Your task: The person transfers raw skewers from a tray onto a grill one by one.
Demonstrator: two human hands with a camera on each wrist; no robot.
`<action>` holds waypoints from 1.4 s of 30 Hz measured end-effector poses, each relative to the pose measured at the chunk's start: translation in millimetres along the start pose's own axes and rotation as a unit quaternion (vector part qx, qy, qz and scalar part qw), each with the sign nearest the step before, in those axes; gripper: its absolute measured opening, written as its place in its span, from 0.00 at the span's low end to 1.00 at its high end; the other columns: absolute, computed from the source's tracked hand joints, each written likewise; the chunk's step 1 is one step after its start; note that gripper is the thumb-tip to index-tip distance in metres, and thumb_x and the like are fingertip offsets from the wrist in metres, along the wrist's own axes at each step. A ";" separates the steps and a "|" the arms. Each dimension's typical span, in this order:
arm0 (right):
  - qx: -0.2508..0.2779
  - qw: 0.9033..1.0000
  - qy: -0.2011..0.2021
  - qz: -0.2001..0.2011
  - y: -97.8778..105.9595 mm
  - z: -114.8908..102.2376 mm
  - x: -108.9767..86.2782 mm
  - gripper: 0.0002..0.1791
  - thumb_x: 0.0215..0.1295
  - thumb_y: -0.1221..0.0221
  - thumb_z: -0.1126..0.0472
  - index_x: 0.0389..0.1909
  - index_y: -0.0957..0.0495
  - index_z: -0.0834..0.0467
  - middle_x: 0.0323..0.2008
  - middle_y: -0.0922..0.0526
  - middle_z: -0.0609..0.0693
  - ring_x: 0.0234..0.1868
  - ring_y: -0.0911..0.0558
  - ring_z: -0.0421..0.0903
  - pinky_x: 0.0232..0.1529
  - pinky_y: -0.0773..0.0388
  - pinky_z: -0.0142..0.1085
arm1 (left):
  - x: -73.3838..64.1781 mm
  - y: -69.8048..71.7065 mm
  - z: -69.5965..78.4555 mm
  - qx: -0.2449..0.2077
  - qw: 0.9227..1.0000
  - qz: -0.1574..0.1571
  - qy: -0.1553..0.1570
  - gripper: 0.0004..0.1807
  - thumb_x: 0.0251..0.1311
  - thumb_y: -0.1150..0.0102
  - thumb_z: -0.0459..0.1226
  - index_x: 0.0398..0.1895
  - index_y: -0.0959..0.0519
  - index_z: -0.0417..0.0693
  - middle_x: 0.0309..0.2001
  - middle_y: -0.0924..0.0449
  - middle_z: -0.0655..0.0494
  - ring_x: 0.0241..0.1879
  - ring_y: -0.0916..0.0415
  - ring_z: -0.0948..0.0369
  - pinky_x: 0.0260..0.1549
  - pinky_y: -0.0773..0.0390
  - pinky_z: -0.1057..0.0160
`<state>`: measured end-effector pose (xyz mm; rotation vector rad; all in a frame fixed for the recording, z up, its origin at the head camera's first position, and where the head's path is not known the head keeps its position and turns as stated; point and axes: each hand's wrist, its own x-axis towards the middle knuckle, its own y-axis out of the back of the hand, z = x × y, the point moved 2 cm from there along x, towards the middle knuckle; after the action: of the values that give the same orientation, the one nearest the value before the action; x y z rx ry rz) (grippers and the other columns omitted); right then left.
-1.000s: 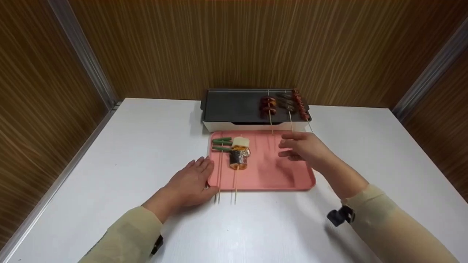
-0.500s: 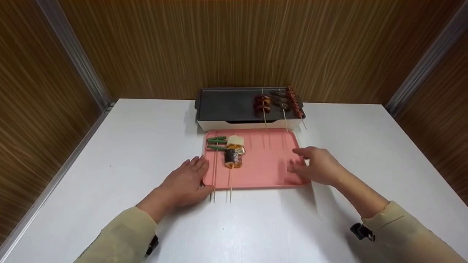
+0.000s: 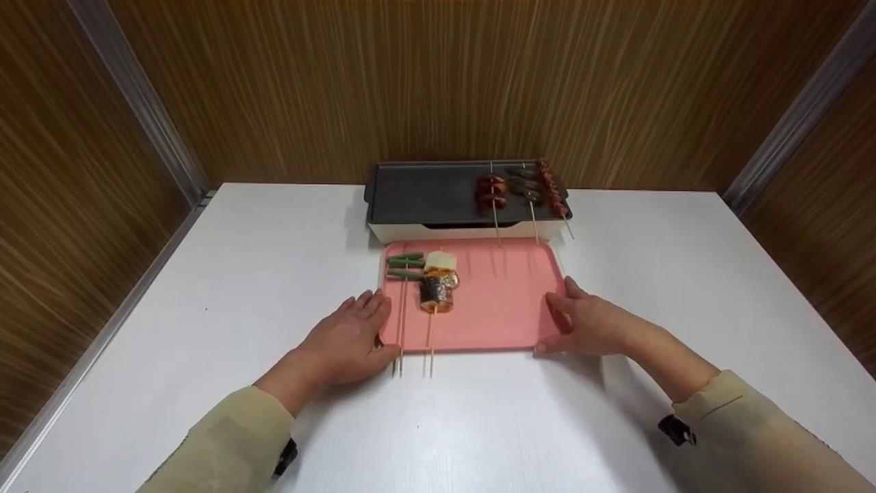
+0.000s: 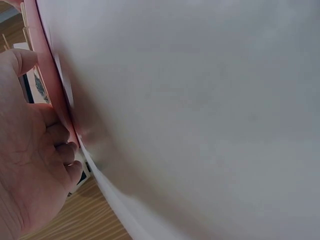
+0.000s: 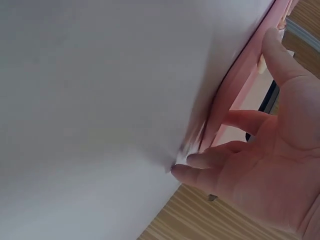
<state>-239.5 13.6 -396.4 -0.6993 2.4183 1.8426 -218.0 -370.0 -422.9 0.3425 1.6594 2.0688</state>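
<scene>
In the head view, a pink tray (image 3: 499, 301) lies on the white table. My left hand (image 3: 349, 339) rests along its left edge at the near corner, thumb at the front edge beside a skewer's stick; the left wrist view shows its fingers (image 4: 65, 150) bent against the tray's side. At the near right corner my right hand (image 3: 592, 325) touches the tray, thumb at the front edge and other fingers spread along the right side. On the tray's left part lie a skewer of green pieces (image 3: 405, 262) and a skewer of white and dark silvery chunks (image 3: 438, 291).
Behind the tray stands a grill with a dark plate (image 3: 424, 195) on a white base. Three skewers lie at its right: thick red-brown pieces (image 3: 491, 194), dark brown pieces (image 3: 525, 186) and small red pieces (image 3: 551, 188). Their sticks overhang the front. Wood-grain panels (image 3: 438, 82) enclose the table.
My right hand has come down from above the tray's right part, near the grill's sticks, to its near right corner, where it touches the edge. My left hand stays at the left edge.
</scene>
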 end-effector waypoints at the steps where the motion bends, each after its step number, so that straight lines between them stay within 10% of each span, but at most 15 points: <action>1: 0.000 1.000 -0.003 -0.002 -0.5 1.0 0.4 0.65 0.59 0.31 0.27 0.83 0.45 0.66 0.81 0.56 0.76 0.77 0.41 0.75 0.73 0.35 0.66 | -0.3 0.0 0.4 0.000 1.000 0.001 0.001 0.46 0.75 0.55 0.58 0.83 0.45 0.32 0.83 0.48 0.38 0.83 0.53 0.43 0.81 0.51 0.46; 18: -0.030 0.999 0.010 0.030 -1.2 6.6 -0.8 0.63 0.56 0.30 0.26 0.77 0.35 0.70 0.75 0.38 0.77 0.52 0.20 0.63 0.54 0.21 0.56 | 0.9 -0.3 4.5 -0.022 1.000 0.009 0.019 0.47 0.76 0.55 0.59 0.83 0.44 0.33 0.83 0.48 0.40 0.84 0.55 0.43 0.81 0.52 0.44; 30: -0.041 0.999 0.005 0.023 0.3 8.1 1.1 0.66 0.55 0.30 0.24 0.77 0.37 0.71 0.74 0.38 0.79 0.61 0.21 0.69 0.61 0.22 0.60 | -0.5 17.7 12.6 -0.043 0.995 0.084 0.034 0.45 0.76 0.53 0.58 0.81 0.40 0.33 0.77 0.35 0.37 0.78 0.39 0.40 0.76 0.41 0.38; 33: -0.042 0.999 0.002 0.020 0.4 8.2 1.5 0.66 0.55 0.30 0.24 0.78 0.38 0.72 0.74 0.39 0.79 0.63 0.22 0.70 0.62 0.23 0.60 | -2.7 25.7 16.7 -0.066 0.987 0.127 0.066 0.43 0.74 0.49 0.56 0.80 0.36 0.34 0.58 0.16 0.35 0.55 0.17 0.43 0.56 0.19 0.43; 37: -0.041 0.999 0.004 0.018 -0.2 8.1 2.4 0.66 0.56 0.30 0.24 0.78 0.38 0.71 0.75 0.38 0.78 0.62 0.22 0.69 0.61 0.23 0.59 | -5.8 34.1 21.2 -0.146 0.967 0.170 0.121 0.38 0.73 0.46 0.54 0.76 0.29 0.36 0.34 0.11 0.42 0.31 0.17 0.50 0.31 0.20 0.50; 42: -0.034 0.999 0.006 0.014 -2.0 7.2 4.4 0.65 0.55 0.30 0.24 0.78 0.36 0.70 0.75 0.37 0.76 0.57 0.21 0.65 0.57 0.22 0.58 | -10.5 36.4 22.6 -0.306 0.928 0.132 0.168 0.35 0.76 0.46 0.53 0.73 0.25 0.35 0.47 0.10 0.44 0.45 0.13 0.51 0.48 0.17 0.49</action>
<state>-244.5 18.3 -401.7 -0.6862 2.3959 1.9450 -205.6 -362.0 -381.4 -0.0073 1.0704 2.8420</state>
